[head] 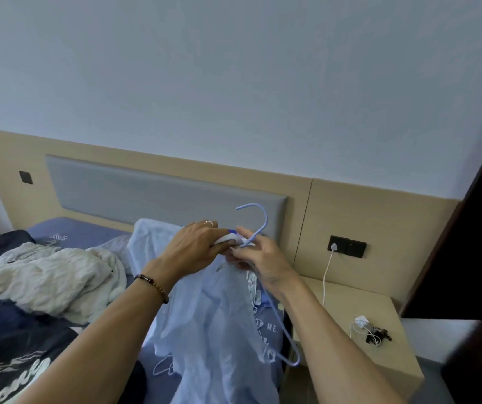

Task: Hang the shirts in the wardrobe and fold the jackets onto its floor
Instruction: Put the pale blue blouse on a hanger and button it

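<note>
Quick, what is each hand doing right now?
Left hand: grips the light blue shirt at its collar.
Right hand: pinches the blue hanger below its hook.

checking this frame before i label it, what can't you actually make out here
All head view.
- Hanger: its left shoulder is hidden inside the light blue shirt.
- Shirt collar: covered by the left hand and right hand, so whether it is seated on the hanger is unclear.
- Wardrobe: only a dark edge shows at the right frame edge; rail and floor are cut off.
- Items on the nightstand: too small to identify.
</note>
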### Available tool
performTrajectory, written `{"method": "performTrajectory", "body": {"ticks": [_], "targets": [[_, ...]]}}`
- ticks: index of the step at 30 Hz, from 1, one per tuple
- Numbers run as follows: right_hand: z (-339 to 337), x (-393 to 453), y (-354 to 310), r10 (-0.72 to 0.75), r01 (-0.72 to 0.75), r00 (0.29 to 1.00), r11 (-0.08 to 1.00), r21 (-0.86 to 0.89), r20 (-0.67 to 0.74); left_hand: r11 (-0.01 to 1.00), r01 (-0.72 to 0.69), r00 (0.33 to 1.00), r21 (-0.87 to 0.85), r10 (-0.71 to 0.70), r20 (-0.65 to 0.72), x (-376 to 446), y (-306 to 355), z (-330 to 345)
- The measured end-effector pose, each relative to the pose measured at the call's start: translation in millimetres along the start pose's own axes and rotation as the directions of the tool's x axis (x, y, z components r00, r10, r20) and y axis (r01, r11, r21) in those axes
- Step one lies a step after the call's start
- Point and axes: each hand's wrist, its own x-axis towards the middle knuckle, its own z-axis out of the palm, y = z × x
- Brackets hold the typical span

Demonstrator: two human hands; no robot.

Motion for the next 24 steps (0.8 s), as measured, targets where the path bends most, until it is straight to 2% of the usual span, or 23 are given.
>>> {"method": "performTrajectory", "body": {"ticks": [2,3,5,7,8,9,10,11,12,13,15,18,20,21,24], "targets": [[-15,-2,11,0.195,-0.225,0.969,0.949,0.220,0.154,0.999,-0.044,0.998,0.012,0.044,-0.041,-3,1,1],[-20,-4,18,0.293,-0.331,0.937,0.919,0.215,0.189,0.997,-0.068,0.996,0.027,0.070,-0.059,-3,1,1],[-25,-6,34,0.460,-0.474,0.876,0.876,0.085,0.145,0.992,-0.106,0.991,0.063,0.111,-0.081,-2,5,-2],[-24,-5,41,0.499,-0.498,0.866,0.864,-0.075,0.004,0.982,-0.145,0.983,0.122,0.157,-0.095,-2,9,-8],[-26,-2,43,0.456,-0.467,0.884,0.851,-0.240,-0.100,0.972,-0.158,0.978,0.175,0.178,-0.105,-4,8,-8],[-28,1,45,0.371,-0.432,0.902,0.773,-0.465,-0.221,0.959,-0.153,0.975,0.238,0.185,-0.119,-7,5,-8],[-30,6,48,0.233,-0.405,0.913,0.620,-0.673,-0.335,0.949,-0.125,0.978,0.288,0.168,-0.127,-10,2,-8],[-32,7,48,0.069,-0.406,0.905,0.438,-0.802,-0.421,0.943,-0.072,0.983,0.326,0.122,-0.135,-14,-1,-7],[-33,7,46,-0.071,-0.428,0.880,0.307,-0.850,-0.469,0.934,-0.001,0.987,0.356,0.058,-0.150,-18,-5,-7],[-33,5,44,-0.165,-0.448,0.856,0.240,-0.861,-0.491,0.925,0.074,0.985,0.374,-0.008,-0.175,-22,-8,-8],[-35,-2,42,-0.234,-0.450,0.841,0.197,-0.871,-0.487,0.903,0.207,0.967,0.377,-0.129,-0.222,-30,-15,-12],[-47,-9,47,-0.213,-0.454,0.842,0.220,-0.864,-0.496,0.863,0.326,0.936,0.385,-0.238,-0.258,-40,-26,-22],[-49,-8,49,-0.189,-0.464,0.831,0.280,-0.840,-0.522,0.848,0.377,0.916,0.372,-0.283,-0.283,-45,-33,-26],[-47,-8,48,-0.162,-0.477,0.818,0.342,-0.809,-0.551,0.845,0.394,0.908,0.361,-0.298,-0.294,-45,-34,-25],[-38,-3,38,-0.021,-0.412,0.818,0.675,-0.611,-0.575,0.822,0.458,0.879,0.340,-0.361,-0.312,-48,-39,-19]]}}
